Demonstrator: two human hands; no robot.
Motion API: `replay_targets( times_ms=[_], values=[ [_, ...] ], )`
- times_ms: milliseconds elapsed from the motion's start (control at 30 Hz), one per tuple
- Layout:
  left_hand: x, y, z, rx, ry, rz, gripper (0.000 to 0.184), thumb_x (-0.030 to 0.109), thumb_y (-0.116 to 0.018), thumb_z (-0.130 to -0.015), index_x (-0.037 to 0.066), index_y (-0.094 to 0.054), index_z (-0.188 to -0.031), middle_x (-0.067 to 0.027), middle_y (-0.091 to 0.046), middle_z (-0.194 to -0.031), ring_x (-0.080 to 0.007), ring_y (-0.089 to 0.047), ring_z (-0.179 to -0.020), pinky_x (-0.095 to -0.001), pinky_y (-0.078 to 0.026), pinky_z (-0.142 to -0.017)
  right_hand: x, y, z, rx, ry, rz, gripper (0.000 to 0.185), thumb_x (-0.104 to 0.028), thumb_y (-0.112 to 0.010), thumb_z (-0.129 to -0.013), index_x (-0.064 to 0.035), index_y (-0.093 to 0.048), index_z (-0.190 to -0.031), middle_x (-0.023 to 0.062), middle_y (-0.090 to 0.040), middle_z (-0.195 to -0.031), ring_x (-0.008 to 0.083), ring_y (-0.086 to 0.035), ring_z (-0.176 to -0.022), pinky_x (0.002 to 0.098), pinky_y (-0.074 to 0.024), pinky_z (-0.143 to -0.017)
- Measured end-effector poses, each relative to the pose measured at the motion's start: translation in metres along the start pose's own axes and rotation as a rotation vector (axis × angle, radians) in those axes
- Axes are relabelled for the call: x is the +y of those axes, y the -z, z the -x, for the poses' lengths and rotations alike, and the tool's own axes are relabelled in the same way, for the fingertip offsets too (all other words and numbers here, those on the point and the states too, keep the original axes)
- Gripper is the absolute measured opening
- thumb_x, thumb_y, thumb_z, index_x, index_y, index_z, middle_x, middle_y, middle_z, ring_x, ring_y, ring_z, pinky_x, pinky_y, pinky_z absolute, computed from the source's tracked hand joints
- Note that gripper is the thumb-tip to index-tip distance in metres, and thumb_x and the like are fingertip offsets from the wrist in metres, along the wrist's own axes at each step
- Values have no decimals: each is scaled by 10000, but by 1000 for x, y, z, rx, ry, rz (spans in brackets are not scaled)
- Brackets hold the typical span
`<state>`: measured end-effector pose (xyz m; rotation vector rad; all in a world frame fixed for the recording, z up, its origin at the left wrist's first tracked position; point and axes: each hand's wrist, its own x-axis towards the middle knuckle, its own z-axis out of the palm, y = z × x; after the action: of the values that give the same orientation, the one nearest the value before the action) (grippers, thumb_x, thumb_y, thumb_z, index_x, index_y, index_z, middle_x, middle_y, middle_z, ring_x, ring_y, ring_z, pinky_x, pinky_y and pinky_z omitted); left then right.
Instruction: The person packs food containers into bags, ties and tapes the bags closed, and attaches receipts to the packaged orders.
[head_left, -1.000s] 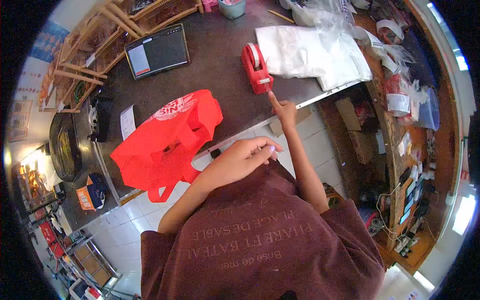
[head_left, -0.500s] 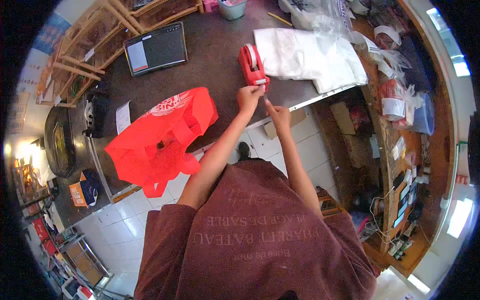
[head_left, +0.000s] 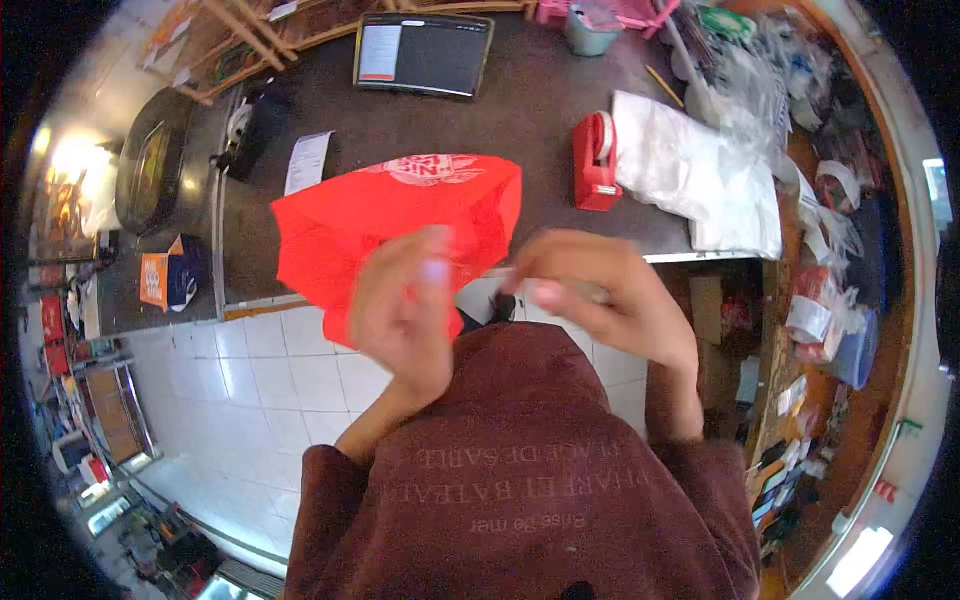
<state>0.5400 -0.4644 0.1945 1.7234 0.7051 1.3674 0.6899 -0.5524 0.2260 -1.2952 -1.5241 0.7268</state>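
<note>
My left hand (head_left: pixel 405 310), smeared by motion, is raised in front of the red tote bag (head_left: pixel 330 230) with its fingers bent. To its right is my right hand (head_left: pixel 615 295), its thumb and fingers drawn together in a pinch. Whatever lies between the fingertips is too small and blurred to name. The bag carries a white print and lies on the dark counter (head_left: pixel 440 125), its lower part hanging past the front edge and partly hidden by my left hand. A red tape dispenser (head_left: pixel 596 165) with a tape roll stands beyond my right hand.
White plastic bags (head_left: pixel 700 190) lie stacked right of the dispenser. A tablet (head_left: pixel 424 55), a paper slip (head_left: pixel 307 163) and a pencil (head_left: pixel 664 86) rest on the counter. Farther left is an orange and blue box (head_left: pixel 168 275). Shelving (head_left: pixel 780 330) runs along the right.
Both hands have left the tape dispenser and come up toward me, nearer the red bag. The whole view has shifted, so the counter items appear farther right and higher.
</note>
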Motion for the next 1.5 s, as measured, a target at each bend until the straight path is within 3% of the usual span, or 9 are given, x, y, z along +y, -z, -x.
replay_targets(
  times_ms=[133,367,533,700,967,1100,1233,1333,1500],
  values=[
    [-23,33,-8,390,451,183,158,112,-541,-836,-20,-598,-901,-94,-610,-884,-132,-559,-823,-264,-434,-758,11,-50,-72,-410,-284,34,331,-285,-480,-859,17,-505,-726,106,-505,-604,156,-468,-556,292,-373,-533],
    [-73,44,41,285,632,27,192,148,-513,-861,-26,-579,-909,-78,-593,-867,-100,-520,-790,-236,-405,-737,100,-103,-67,-751,-315,476,252,-216,-444,-826,3,-563,-784,142,-578,-667,278,-579,-684,382,-443,-664],
    [-79,18,28,262,508,73,257,221,-461,-892,-16,-515,-975,-77,-558,-926,-129,-497,-863,-252,-382,-787,78,-78,-80,-319,-235,1071,210,-187,-449,-819,-40,-524,-949,251,-457,-1141,405,-463,-1007,460,-397,-840],
    [-82,-9,-14,385,411,470,252,240,-434,-902,29,-450,-1039,-85,-532,-1006,-163,-512,-908,-322,-416,-828,51,-53,-105,197,223,1143,168,-163,-539,-792,-24,-525,-885,224,-431,-1148,427,-413,-1060,447,-358,-908],
    [-62,10,-66,-90,392,1119,194,221,-434,-898,51,-437,-992,-117,-452,-1185,-222,-479,-1058,-370,-383,-898,-29,-34,-98,93,107,624,126,-114,-551,-772,10,-564,-753,119,-554,-879,269,-526,-793,358,-414,-696],
    [-64,33,-92,-327,446,986,143,187,-453,-882,51,-478,-917,-163,-447,-1209,-246,-470,-1088,-361,-368,-921,-15,-42,-105,-181,-229,-54,188,-163,-501,-824,-7,-585,-761,52,-577,-718,173,-538,-708,280,-416,-669],
    [-73,67,-107,-599,385,513,129,172,-483,-861,48,-517,-864,-128,-478,-1100,-195,-480,-1015,-309,-359,-900,46,-98,-100,-275,-409,-529,217,-183,-490,-851,8,-574,-911,101,-590,-972,164,-518,-973,298,-403,-830],
    [-69,83,-105,-781,278,229,137,159,-545,-830,23,-564,-819,5,-529,-851,-62,-491,-832,-228,-378,-784,60,-113,-103,-269,-379,-353,221,-183,-486,-856,17,-574,-893,128,-579,-1012,196,-511,-1001,331,-391,-856],
    [-58,76,-115,-682,187,307,127,142,-566,-813,27,-584,-862,-4,-556,-845,-81,-500,-858,-236,-386,-791,23,-89,-102,104,-26,897,240,-192,-472,-874,28,-567,-867,105,-583,-910,198,-533,-899,325,-414,-803]
  ],
)
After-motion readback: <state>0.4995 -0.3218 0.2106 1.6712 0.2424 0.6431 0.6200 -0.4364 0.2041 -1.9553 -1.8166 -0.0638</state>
